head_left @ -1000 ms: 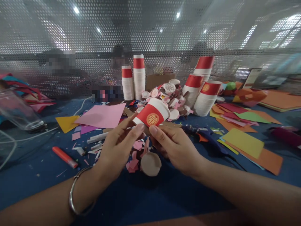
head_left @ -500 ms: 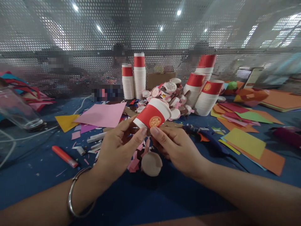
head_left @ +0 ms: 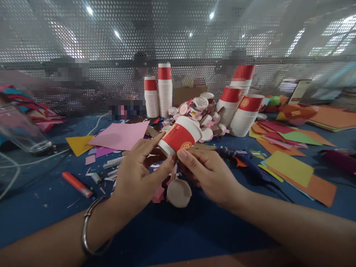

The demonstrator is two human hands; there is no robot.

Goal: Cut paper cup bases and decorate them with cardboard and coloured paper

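A red and white paper cup (head_left: pixel 180 136) is held tilted above the table, its rim toward the upper right and its base toward the lower left. My left hand (head_left: pixel 139 174) grips the base end, thumb below and fingers behind. On the near side, my right hand (head_left: pixel 211 174) pinches the cup's lower edge, its thumb beside the gold emblem; its other fingertips are hidden. Beneath the hands lies a round pale paper piece (head_left: pixel 179 193) with pink scraps (head_left: pixel 158 195) beside it. Behind the cup is a heap of cut cup pieces (head_left: pixel 200 104).
Stacked cups (head_left: pixel 165 87) stand at the back, with more stacks (head_left: pixel 244 115) right of the heap. A glue gun (head_left: pixel 247 167) and coloured paper (head_left: pixel 290 168) lie right. Left are a red marker (head_left: pixel 77 184), pink paper (head_left: pixel 119 135) and a glass container (head_left: pixel 25 129).
The cup has turned about its length, so its gold emblem sits lower, partly behind my right thumb. The fingers of my left hand have shifted on the base end; my right hand is nearly unmoved.
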